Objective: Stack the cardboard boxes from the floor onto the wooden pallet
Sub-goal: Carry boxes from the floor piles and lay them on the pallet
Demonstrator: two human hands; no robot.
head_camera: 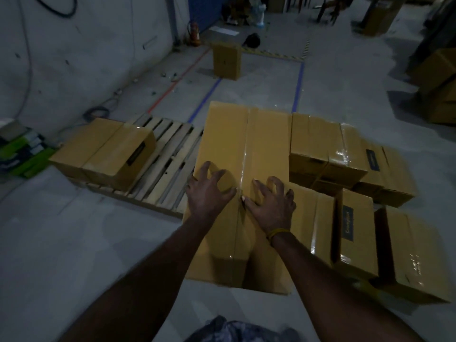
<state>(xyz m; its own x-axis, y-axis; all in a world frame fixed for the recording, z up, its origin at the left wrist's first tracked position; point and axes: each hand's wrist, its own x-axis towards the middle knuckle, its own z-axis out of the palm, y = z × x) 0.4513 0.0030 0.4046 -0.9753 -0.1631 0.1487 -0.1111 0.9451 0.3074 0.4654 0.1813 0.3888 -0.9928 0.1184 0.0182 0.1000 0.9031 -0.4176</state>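
Closest to us, at the bottom edge, a bit of dark patterned clothing [223, 329] shows between our two bare forearms, which reach forward over a large cardboard box [243, 169]. Our left hand [209, 191] and right hand [270, 203] sit side by side over the box's taped centre seam, fingers spread and bent like claws; they grip nothing, and we cannot tell whether the fingertips press the cardboard or hover just above it. A yellow band [277, 233] circles the right wrist.

The large box is sealed with clear tape and its left edge overlaps the right end of the wooden pallet [167, 154]; whether it rests on the pallet or the floor is hidden. On the pallet's left part lies one smaller cardboard box [106, 154] with a dark label on its side.

Just right of the large box, several more cardboard boxes [350, 193] crowd together on the concrete floor [74, 243], some lying on others. Farther off, one lone upright box [227, 61] stands between blue tape lines [298, 87], and a red fire extinguisher [193, 33] stands against the wall.
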